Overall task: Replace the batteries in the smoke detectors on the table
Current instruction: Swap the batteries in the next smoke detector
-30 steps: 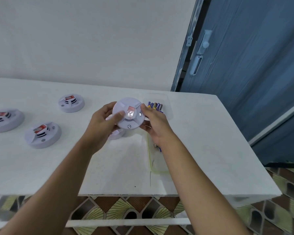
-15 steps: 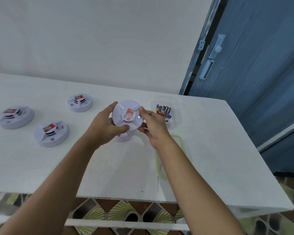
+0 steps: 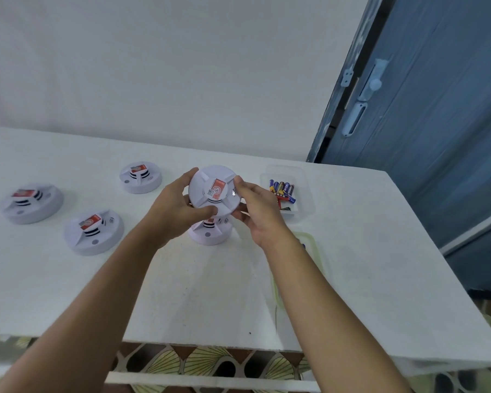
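Just below both hands, a second smoke detector is mostly covered by the held detector, so only its lower rim can be made out. The fingers of the left hand and right hand behind it are hidden. Beside the right wrist, a green-rimmed thing is largely blocked by the forearm. Print on the batteries, just past the right hand, can't really be read.

White smoke detectors with red labels, white table, blue door.
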`<state>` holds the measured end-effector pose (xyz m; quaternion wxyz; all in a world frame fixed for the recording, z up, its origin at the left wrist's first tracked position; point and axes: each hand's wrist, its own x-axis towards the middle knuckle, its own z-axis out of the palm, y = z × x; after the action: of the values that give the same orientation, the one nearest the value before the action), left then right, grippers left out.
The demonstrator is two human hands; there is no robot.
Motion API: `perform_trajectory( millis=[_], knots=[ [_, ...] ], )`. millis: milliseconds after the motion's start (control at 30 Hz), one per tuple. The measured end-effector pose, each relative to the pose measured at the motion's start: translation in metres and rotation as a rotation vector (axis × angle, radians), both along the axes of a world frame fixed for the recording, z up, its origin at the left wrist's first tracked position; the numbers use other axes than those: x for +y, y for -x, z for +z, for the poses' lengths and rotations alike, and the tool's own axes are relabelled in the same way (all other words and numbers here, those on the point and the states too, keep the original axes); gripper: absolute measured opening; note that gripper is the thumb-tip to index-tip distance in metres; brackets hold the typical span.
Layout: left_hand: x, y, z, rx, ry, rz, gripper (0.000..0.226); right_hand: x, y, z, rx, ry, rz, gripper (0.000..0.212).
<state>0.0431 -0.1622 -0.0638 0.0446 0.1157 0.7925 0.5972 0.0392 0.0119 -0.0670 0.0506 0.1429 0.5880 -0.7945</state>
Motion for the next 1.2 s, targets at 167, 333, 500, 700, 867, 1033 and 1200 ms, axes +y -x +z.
perform_trajectory(
  millis=[167, 333, 500, 700, 867, 1033, 1200],
  knots=[
    [-0.003, 0.009, 0.0, 0.011, 0.013, -0.019, 0.064, -0.003, 0.005, 0.002, -0.002, 0.01, -0.007, 0.034],
    [-0.008, 0.018, -0.005, -0.024, -0.007, -0.027, 0.071, -0.006, 0.012, -0.001, -0.008, 0.012, -0.011, 0.034],
    [-0.009, 0.025, -0.007, -0.038, 0.009, -0.017, 0.084, -0.008, 0.018, -0.005, -0.01, 0.013, -0.018, 0.034],
    [-0.007, 0.038, -0.007, -0.047, -0.019, 0.004, 0.063, -0.009, 0.03, -0.005, -0.011, 0.026, -0.064, 0.032],
    [0.003, 0.056, -0.012, -0.036, 0.048, 0.096, 0.067, -0.011, 0.051, -0.011, -0.014, -0.024, -0.146, 0.033],
    [0.004, 0.081, -0.023, 0.025, 0.199, 0.117, 0.058, -0.007, 0.075, -0.025, -0.012, -0.095, -0.18, 0.018],
    [-0.001, 0.104, -0.039, 0.048, 0.416, 0.053, 0.04, -0.009, 0.09, -0.043, -0.058, -0.254, -0.138, 0.022]
  ],
)
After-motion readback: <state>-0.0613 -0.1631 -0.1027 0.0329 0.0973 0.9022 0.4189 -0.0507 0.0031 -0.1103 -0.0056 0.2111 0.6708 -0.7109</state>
